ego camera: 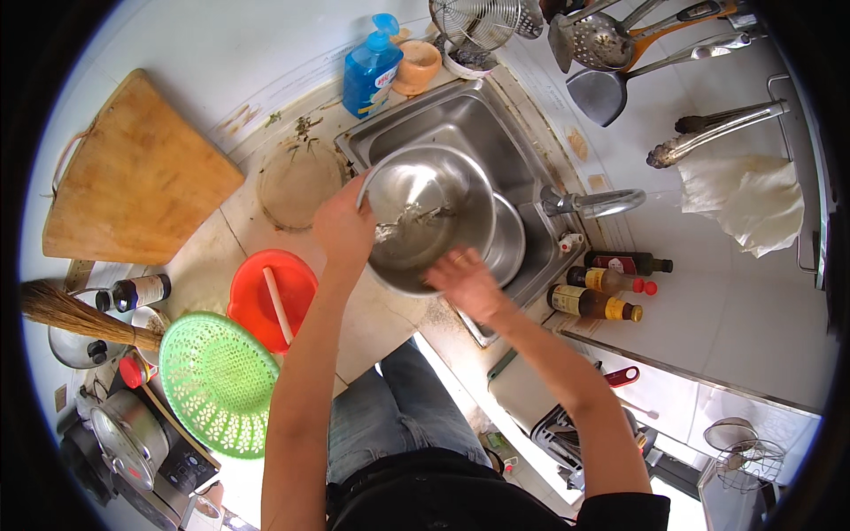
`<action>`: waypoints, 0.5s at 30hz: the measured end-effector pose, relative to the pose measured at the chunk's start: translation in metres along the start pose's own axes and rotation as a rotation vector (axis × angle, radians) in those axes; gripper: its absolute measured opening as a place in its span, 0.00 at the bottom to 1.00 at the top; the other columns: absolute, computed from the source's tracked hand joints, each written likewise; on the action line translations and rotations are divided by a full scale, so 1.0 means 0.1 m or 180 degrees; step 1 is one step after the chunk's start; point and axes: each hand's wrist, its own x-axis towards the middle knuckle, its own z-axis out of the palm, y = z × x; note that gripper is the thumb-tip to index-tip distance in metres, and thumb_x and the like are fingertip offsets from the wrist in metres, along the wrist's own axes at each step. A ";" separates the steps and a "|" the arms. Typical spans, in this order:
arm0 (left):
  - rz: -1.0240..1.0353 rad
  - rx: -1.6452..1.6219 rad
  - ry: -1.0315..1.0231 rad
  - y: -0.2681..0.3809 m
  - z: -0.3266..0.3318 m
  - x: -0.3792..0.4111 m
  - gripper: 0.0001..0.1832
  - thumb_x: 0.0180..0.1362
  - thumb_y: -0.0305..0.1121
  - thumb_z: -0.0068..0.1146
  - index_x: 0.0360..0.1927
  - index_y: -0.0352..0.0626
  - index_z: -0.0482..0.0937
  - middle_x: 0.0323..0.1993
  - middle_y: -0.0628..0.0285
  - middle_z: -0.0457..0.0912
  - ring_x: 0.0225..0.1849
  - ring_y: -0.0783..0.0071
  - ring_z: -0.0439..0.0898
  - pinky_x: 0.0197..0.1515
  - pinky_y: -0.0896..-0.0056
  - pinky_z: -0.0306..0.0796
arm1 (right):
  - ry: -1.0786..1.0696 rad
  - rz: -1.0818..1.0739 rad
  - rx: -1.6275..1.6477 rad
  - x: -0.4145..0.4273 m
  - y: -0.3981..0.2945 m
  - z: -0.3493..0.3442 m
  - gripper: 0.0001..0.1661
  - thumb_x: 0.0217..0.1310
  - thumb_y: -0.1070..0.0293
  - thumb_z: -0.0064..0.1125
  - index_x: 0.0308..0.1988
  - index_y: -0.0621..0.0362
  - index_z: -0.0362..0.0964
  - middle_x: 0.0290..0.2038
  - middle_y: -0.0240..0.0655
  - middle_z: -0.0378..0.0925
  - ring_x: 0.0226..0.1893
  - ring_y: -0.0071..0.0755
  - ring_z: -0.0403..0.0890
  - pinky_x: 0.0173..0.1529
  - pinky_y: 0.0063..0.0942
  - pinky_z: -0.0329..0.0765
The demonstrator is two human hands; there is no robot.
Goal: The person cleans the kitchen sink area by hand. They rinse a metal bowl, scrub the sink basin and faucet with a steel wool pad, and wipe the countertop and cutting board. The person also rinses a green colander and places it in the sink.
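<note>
My left hand (345, 222) grips the left rim of a stainless steel basin (458, 179), tilted over the sink's near left edge. Some water and bright glints show at the bottom of the basin. My right hand (468, 282), blurred by motion, is at the basin's near right rim, fingers extended over its inside and holding nothing that I can see. Partly hidden beneath the basin, a second metal bowl (508, 242) sits in the stainless steel sink (458, 116).
A curved faucet (594, 202) rises at the sink's right side, with several bottles (601, 302) nearby. Blue soap dispenser (372, 73) stands behind. To my left are a red plastic basin (252, 305), a green colander (219, 381) and a wooden cutting board (136, 179). Utensils (597, 96) hang on the wall.
</note>
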 end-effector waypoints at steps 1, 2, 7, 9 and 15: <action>-0.0049 0.0072 -0.0144 0.02 0.01 0.05 0.15 0.59 0.31 0.58 0.49 0.57 0.85 0.27 0.51 0.83 0.29 0.50 0.82 0.33 0.54 0.74 | 0.0165 0.0097 0.0191 -0.01 0.12 -0.02 0.14 0.48 0.63 0.62 0.40 0.46 0.75 0.35 0.28 0.75 0.47 0.34 0.76 0.58 0.39 0.69; -0.0083 0.0118 -0.0283 0.09 0.03 0.10 0.15 0.59 0.31 0.58 0.49 0.58 0.85 0.27 0.50 0.83 0.29 0.50 0.82 0.34 0.54 0.74 | 0.0327 0.0205 0.0354 -0.01 0.21 -0.05 0.12 0.48 0.66 0.61 0.37 0.46 0.75 0.34 0.27 0.75 0.46 0.33 0.76 0.57 0.38 0.70; -0.0641 -0.0573 0.0234 0.21 0.10 -0.29 0.25 0.55 0.24 0.56 0.58 0.52 0.79 0.44 0.52 0.85 0.42 0.50 0.84 0.44 0.55 0.75 | 0.0625 0.0615 0.0718 0.16 -0.11 0.02 0.10 0.45 0.70 0.58 0.33 0.51 0.73 0.30 0.30 0.72 0.40 0.36 0.77 0.43 0.34 0.78; -0.0692 -0.0718 0.0598 0.36 0.19 -0.56 0.27 0.55 0.23 0.55 0.61 0.52 0.77 0.47 0.53 0.85 0.45 0.52 0.84 0.46 0.57 0.75 | 0.0771 0.0949 0.0983 0.30 -0.32 0.00 0.12 0.43 0.72 0.60 0.34 0.54 0.73 0.31 0.33 0.73 0.39 0.40 0.77 0.36 0.35 0.80; -0.1262 -0.1123 0.0343 0.25 0.11 -0.49 0.29 0.54 0.18 0.50 0.59 0.54 0.80 0.44 0.51 0.84 0.40 0.54 0.83 0.42 0.59 0.75 | 0.0565 0.1488 0.2346 0.58 -0.71 -0.25 0.20 0.51 0.73 0.61 0.47 0.59 0.72 0.37 0.41 0.76 0.41 0.48 0.78 0.43 0.41 0.79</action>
